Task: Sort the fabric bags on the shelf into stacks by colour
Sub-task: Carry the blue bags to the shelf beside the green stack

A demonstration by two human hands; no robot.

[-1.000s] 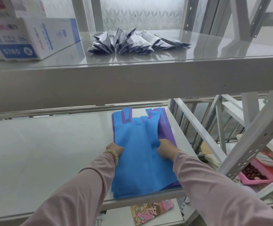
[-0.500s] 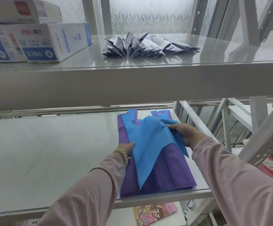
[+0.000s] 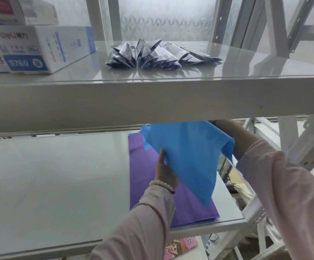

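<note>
Holding a thin blue non-woven fabric bag [image 3: 188, 158] up off the lower shelf [image 3: 55, 184], both hands are working at its edges. The left hand [image 3: 164, 170], with a pale beaded bracelet [image 3: 161, 185] at the wrist, is pinching the bag's left edge between thumb and fingers. The right hand [image 3: 229, 128] is reaching in under the upper shelf [image 3: 152, 96] at the bag's top right corner (its fingers are hidden behind the fabric and the shelf edge, so I cannot tell how they are closing). The bag is hanging tilted, its lower corner drooping toward a flat stack of purple fabric bags [image 3: 188, 205] lying at the right end of the lower shelf. On the upper shelf, a fan of dark shiny packets [image 3: 156, 55] is sitting beside white printed cardboard boxes [image 3: 38, 47].
</note>
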